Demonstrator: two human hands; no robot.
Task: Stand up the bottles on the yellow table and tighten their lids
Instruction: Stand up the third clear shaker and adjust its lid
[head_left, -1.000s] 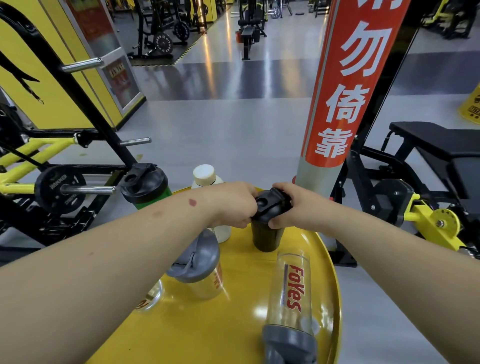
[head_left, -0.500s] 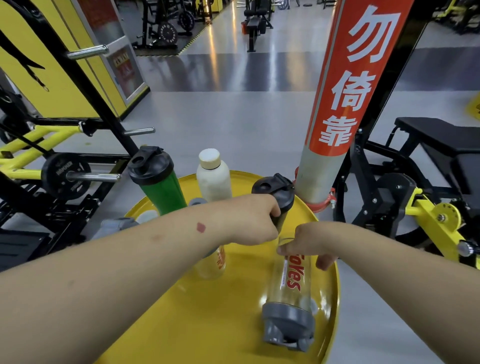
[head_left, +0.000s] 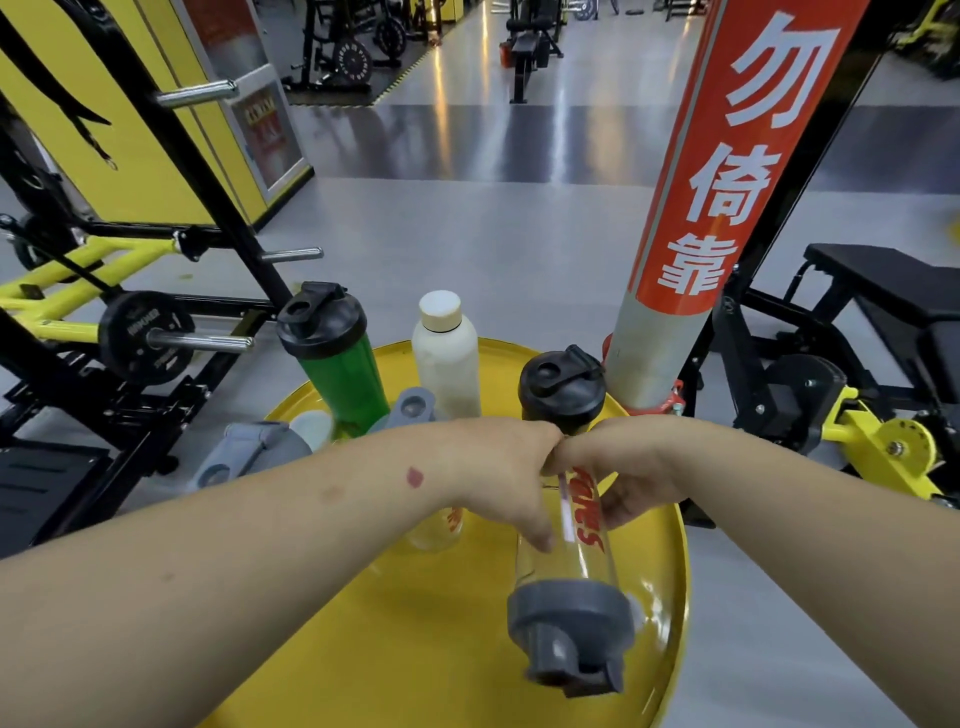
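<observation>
both hands meet on the base end of the clear bottle (head_left: 574, 545). left hand (head_left: 506, 478) curls over the bottle's upper left side, fingers wrapped down along the wall; right hand (head_left: 621, 475) cups it from the right, fingers closed underneath. the bottle is tilted, its grey lid (head_left: 571, 631) pointing toward the viewer and low near the surface, its base raised between the hands; this two-sided grip at the far end appears meant to swing the base down and the lid up. whether the lid still touches the yellow table (head_left: 415, 649) cannot be told. just beyond the knuckles stands the black bottle (head_left: 561, 392), upright and capped, close enough to be knocked while the clear one turns. farther left stand the white bottle (head_left: 447, 358) and the green bottle (head_left: 335, 364), both upright. a second clear bottle with red print (head_left: 439, 525) sits mostly hidden under the left wrist. open room lies on the near left of the table; the right rim (head_left: 680, 571) runs just beside the grey lid, and the red pole (head_left: 727, 182) rises close behind the table's far right.
</observation>
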